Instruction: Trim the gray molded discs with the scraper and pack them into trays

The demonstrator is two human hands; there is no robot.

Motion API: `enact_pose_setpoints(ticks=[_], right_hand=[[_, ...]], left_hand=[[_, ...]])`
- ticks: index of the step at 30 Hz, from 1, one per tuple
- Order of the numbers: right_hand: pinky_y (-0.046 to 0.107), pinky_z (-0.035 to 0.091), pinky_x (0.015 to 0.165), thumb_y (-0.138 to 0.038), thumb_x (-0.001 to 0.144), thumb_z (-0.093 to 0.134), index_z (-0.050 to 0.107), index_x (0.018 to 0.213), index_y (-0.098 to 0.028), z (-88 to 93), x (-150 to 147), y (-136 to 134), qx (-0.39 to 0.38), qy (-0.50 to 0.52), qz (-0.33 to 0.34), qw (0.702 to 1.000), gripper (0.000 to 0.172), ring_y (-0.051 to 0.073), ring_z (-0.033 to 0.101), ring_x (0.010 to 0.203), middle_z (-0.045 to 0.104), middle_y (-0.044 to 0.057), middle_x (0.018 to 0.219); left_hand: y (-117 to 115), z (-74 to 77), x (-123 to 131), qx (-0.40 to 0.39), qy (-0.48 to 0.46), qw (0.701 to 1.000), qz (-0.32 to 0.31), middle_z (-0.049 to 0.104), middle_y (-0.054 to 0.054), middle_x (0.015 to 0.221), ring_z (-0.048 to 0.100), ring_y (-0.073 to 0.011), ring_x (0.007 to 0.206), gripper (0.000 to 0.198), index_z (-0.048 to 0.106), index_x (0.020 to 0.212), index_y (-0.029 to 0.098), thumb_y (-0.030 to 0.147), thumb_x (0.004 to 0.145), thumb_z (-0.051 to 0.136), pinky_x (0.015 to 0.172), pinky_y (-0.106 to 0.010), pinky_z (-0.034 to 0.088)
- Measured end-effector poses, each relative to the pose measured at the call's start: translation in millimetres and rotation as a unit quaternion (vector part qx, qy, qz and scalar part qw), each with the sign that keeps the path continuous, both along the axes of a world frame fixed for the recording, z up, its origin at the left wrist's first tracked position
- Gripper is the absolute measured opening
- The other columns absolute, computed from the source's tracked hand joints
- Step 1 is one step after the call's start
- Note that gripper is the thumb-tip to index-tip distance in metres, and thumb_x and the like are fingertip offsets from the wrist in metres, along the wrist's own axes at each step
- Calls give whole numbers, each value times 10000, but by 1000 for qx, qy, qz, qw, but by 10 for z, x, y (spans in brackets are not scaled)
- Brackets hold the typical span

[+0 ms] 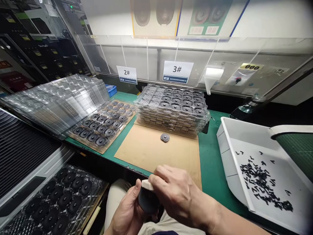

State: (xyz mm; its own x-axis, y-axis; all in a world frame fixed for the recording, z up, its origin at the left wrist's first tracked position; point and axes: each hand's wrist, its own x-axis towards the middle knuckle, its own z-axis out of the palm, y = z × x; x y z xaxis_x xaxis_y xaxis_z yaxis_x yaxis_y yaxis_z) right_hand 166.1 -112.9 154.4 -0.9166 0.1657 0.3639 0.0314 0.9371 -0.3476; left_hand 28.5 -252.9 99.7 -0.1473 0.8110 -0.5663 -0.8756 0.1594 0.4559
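My left hand (pixel 127 210) is closed around a dark round disc part (pixel 147 201), held low over my lap at the table's front edge. My right hand (pixel 176 192) pinches a small off-white block (pixel 146 185) and presses it on the disc's upper rim. The block's material cannot be made out, and my right fingers cover part of the disc. Farther off, a single grey disc part (pixel 165 137) lies on the cardboard sheet (pixel 139 148).
A stack of clear trays (pixel 171 120) with discs stands behind the cardboard. To its left is another filled tray (pixel 100 125), beside nested clear trays (pixel 61 104). A lower tray (pixel 58 195) sits at bottom left. The white bin (pixel 230 156) at right holds black scraps (pixel 261 182).
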Motion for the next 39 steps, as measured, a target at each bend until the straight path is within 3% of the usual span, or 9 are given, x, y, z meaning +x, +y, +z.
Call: enact_pose_setpoints(ticks=[3,7,13,19,26,31,33,36,39], right_hand=[[313,291,627,-122,1028,381,536,884,-172,38,-6,76,17,-10,20,1000,217,166,394,704,535,41,871],[327,314,659,-162,997,456,578,953,-159,51,-11,144,35,-10,80,996,131,182,404,742,558,57,903],[337,314,679,-157,1005,431,593,930,-156,-12,-8,145,35,3,47,998,178,189,408,760,565,67,894],[336,296,669,-208,1028,437,563,844,-171,-126,72,42,11,-18,-37,999,226,182,394,723,534,47,828],[341,286,681,-238,1042,431,581,874,-169,-131,160,6,16,-26,-61,998,235,183,404,727,544,47,852],[348,280,691,-265,1054,427,616,960,-165,-72,139,5,53,-22,-13,998,233,191,418,754,570,52,901],[349,285,696,-264,1048,428,609,938,-163,-100,143,-13,52,-16,-20,998,234,195,426,763,570,57,905],[343,292,686,-241,1052,407,575,864,-168,-201,202,-56,9,-24,-81,996,262,190,412,734,534,51,845],[344,295,690,-236,1054,416,579,890,-170,-257,248,-48,2,-45,-84,995,242,191,410,742,544,53,861]], left_hand=[[36,-37,25,1,-41,998,-51,696,-83,712,636,-195,592,454,735,855,114,567,888,722,490,-269,479],[59,-65,37,12,-84,994,-64,703,-83,722,647,-191,604,453,730,833,103,552,887,732,488,-259,485],[70,-48,16,15,-59,997,-50,735,-85,794,668,-196,636,414,760,878,122,537,875,756,568,-292,551],[68,-8,25,-7,38,996,85,776,-85,955,693,-205,744,516,782,1165,163,465,759,889,670,-327,624],[35,-64,62,18,53,998,40,782,-95,937,702,-199,684,498,783,1197,179,505,823,825,660,-309,614],[60,-56,99,24,-12,999,-43,744,-75,758,668,-198,635,378,814,837,144,515,777,856,519,-287,589],[67,-42,101,10,-17,1000,-23,759,-67,792,668,-193,631,403,822,892,159,526,737,883,528,-291,598],[62,-38,71,-8,34,998,51,788,-56,938,701,-188,691,505,801,1128,201,502,734,896,651,-302,632],[51,-82,51,3,31,999,14,776,-76,890,696,-198,687,433,801,1079,152,498,821,826,606,-296,615]])
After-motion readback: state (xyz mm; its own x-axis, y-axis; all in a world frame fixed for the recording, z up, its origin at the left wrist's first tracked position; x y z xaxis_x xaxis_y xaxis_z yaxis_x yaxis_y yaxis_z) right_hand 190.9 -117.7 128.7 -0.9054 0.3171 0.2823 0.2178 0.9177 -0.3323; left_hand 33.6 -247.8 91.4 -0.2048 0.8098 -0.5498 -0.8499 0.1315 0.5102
